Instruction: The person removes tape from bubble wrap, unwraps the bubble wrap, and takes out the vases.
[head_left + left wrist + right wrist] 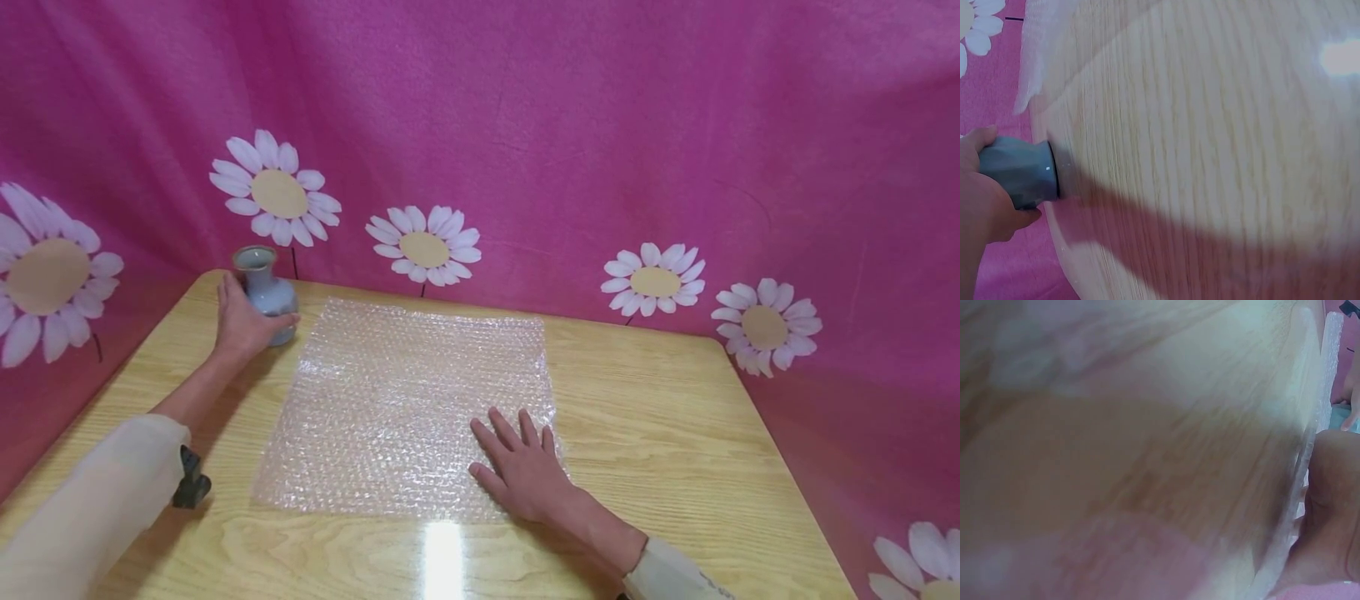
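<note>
A grey-blue vase (272,297) with a flared, brown-edged mouth stands upright near the back left corner of the table. My left hand (246,321) grips its body, thumb on the near side and fingers round the left. In the left wrist view the vase (1022,172) shows its base by the wood, with the left hand (988,200) curled round it. A sheet of clear bubble wrap (397,400) lies flat to the right of the vase. On its lower right part rests my right hand (528,479), fingers spread. The right wrist view catches that hand (1335,506) at its edge.
The light wood table (660,433) has rounded back corners. A pink curtain (525,125) with white daisies hangs behind it and along both sides. Light glares off the table's front (443,558). A dark clip-like device (191,479) sits at the left sleeve.
</note>
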A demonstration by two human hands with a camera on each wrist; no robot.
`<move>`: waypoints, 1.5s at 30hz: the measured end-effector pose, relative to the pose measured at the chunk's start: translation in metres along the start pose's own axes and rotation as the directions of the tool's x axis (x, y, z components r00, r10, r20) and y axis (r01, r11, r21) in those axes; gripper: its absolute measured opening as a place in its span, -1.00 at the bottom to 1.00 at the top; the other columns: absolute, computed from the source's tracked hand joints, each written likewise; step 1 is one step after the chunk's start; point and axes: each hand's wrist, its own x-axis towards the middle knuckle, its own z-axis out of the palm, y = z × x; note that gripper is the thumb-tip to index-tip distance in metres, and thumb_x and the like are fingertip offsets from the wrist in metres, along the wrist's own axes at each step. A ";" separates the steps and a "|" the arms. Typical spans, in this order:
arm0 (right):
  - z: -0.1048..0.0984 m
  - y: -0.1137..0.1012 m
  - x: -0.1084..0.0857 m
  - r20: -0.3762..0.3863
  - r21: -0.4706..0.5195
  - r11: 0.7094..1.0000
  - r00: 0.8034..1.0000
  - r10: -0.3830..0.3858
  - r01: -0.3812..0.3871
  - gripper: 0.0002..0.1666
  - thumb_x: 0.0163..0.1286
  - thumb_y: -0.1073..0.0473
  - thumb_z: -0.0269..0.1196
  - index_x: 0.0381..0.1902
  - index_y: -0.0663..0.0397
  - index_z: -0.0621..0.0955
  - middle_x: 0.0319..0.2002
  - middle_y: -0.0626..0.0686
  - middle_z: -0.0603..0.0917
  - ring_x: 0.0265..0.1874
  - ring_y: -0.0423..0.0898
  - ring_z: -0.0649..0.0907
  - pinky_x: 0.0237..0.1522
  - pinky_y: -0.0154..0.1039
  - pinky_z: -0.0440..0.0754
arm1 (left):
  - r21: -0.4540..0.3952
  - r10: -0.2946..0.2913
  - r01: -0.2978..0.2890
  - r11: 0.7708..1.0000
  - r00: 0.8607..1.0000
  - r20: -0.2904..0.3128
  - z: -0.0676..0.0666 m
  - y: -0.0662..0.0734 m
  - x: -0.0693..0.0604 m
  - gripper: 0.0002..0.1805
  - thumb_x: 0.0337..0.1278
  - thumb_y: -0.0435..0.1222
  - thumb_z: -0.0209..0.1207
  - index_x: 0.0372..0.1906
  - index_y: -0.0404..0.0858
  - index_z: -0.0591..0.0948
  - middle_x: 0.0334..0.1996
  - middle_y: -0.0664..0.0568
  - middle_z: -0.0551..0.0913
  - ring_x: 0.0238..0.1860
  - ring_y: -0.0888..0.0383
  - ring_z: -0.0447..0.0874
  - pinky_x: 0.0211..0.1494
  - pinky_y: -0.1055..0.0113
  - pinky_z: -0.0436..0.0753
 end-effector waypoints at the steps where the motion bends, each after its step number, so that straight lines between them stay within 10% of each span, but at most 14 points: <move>1: 0.000 0.000 0.000 0.000 0.000 1.000 1.000 0.000 0.000 -0.25 0.56 -0.30 -0.13 0.58 -0.17 0.18 0.57 0.09 0.07 0.46 0.44 -0.01 0.31 0.52 -0.02 | 0.000 0.001 -0.001 1.000 1.000 -0.002 0.000 -0.001 0.000 0.13 -0.11 -0.38 0.49 0.45 -0.46 -0.04 0.32 -0.45 0.12 0.36 -0.36 0.17 0.46 -0.14 0.18; 45: 0.001 0.001 0.001 -0.002 0.005 1.000 1.000 -0.009 0.009 -0.24 0.56 -0.33 -0.17 0.58 -0.18 0.18 0.57 0.10 0.07 0.46 0.44 0.00 0.30 0.54 -0.03 | 0.093 -0.054 0.049 0.994 0.997 0.051 -0.007 0.002 0.009 0.21 -0.01 -0.32 0.44 0.52 -0.37 -0.21 0.37 -0.47 0.04 0.37 -0.41 0.14 0.41 -0.25 0.21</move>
